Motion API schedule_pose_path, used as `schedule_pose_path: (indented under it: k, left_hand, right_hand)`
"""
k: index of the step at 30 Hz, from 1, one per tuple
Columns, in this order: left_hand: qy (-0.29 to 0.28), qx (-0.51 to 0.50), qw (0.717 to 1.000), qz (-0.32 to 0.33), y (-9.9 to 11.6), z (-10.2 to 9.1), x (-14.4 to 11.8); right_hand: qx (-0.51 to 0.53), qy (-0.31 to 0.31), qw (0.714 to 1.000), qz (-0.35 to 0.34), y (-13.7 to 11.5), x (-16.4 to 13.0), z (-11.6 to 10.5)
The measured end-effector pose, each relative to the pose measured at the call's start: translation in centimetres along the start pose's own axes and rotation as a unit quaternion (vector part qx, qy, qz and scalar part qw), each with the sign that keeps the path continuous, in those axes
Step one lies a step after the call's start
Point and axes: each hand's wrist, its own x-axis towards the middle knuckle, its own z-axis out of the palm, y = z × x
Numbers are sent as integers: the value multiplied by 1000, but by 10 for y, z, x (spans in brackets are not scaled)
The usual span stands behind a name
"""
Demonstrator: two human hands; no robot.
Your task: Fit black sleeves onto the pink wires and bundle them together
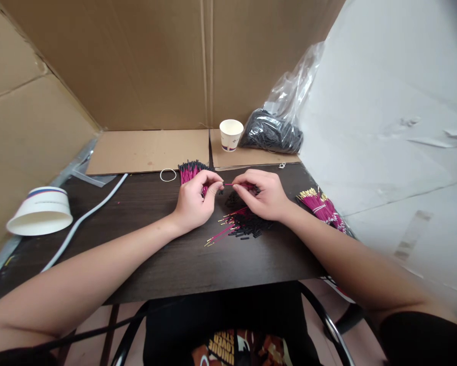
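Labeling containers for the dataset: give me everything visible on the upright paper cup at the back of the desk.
The paper cup is small and white, with a faint red and blue print near its base. It stands upright, mouth open; nothing shows inside it from this angle. It sits on a flat cardboard sheet at the rear of the dark table, close beside a clear plastic bag of black pieces; whether they touch is unclear. Neither hand is near it.

Only legible text is showing on the black shirt, bottom edge, upside down: reading approx. "UNIQUE" + "LOVED", rest cut off. Paper cup is carrying a print, too small to read.
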Motion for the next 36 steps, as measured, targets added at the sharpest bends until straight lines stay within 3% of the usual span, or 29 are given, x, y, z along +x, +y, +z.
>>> schedule_pose_path:
  k: [7, 10, 17, 24, 27, 30, 33, 36]
  left_hand:
    - [-3, -38, 999, -21, 4, -2, 0]
    - [-11, -41, 999, -19, 6, -2, 1]
    - [-77, 36, 996, 11, 14, -3, 3]
    - [-97, 59, 991, 70, 11, -3, 2]
    - [-94, 72, 991, 66, 12, -4, 1]
    - [-71, 107, 990, 57, 12, -6, 3]
    - [-26, 170, 984, 54, 7, -12, 9]
    - [11, 248, 966, 65, -1, -19, 17]
  right_hand:
    - [-2, 57, 997, 46, 1, 2, -1]
    - [63, 51, 992, 100, 5, 0, 3]
    - [286, -2, 932, 224, 7, -1, 12]
    - [344, -13, 907, 243, 4, 1, 12]
    - [332, -18, 913, 236, 6, 0, 13]
    - [270, -19, 938, 216, 8, -1, 11]
    - [132, -32, 980, 144, 9, -2, 6]
    - [2, -76, 996, 44, 11, -3, 0]
